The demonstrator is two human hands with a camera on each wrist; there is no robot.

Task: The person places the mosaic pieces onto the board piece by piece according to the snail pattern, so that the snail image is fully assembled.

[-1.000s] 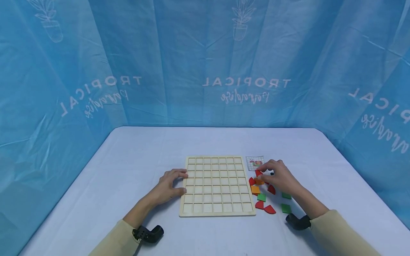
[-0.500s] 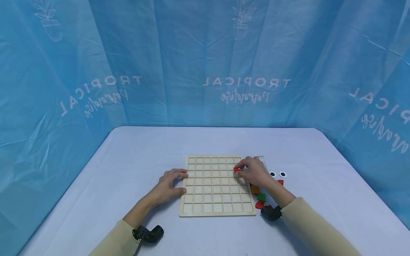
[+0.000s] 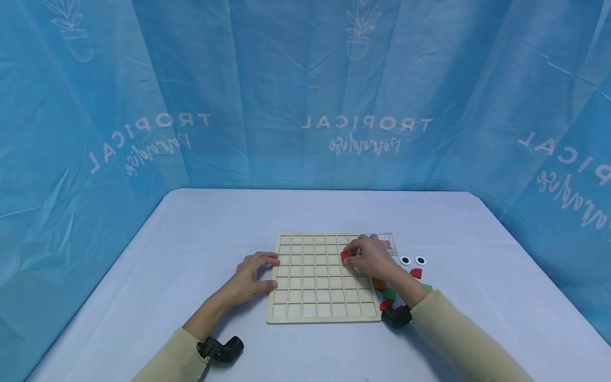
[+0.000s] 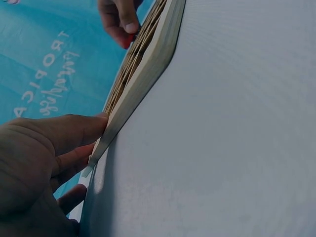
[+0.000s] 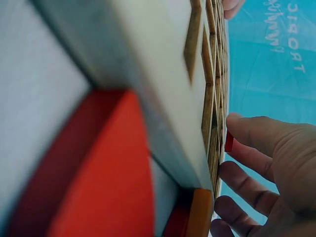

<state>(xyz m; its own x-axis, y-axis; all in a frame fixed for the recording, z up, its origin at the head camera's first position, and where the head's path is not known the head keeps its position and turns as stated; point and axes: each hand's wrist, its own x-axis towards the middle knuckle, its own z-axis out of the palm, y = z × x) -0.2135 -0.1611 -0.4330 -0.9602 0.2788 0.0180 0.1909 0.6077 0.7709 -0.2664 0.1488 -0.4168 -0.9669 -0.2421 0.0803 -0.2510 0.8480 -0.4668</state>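
A pale wooden grid board [image 3: 309, 310] lies on the white table. My left hand [image 3: 253, 278] rests at its left edge, thumb and fingertips touching the rim, fingers spread and relaxed. The left wrist view shows the thumb [image 4: 74, 131] against the board's side. Over the upper right cells of the grid, my right hand [image 3: 372, 257] pinches a small red tile [image 3: 345, 255] between thumb and fingers. That same red tile [image 5: 229, 141] shows at the thumb tip in the right wrist view, close to the grid; its full outline is hidden by the fingers.
Right of the board lie a grid-printed picture card [image 3: 389, 241], two googly-eye discs [image 3: 420, 260], a red rounded piece [image 3: 416, 273], orange tiles [image 3: 380, 284] and green tiles [image 3: 390, 294]. The right forearm partly covers these pieces. A blue printed curtain [image 3: 305, 159] stands behind the table.
My right hand has picked up a red tile from the loose pieces, carried it left over the board, and shifted slightly further left. The left hand stays at the board's edge.
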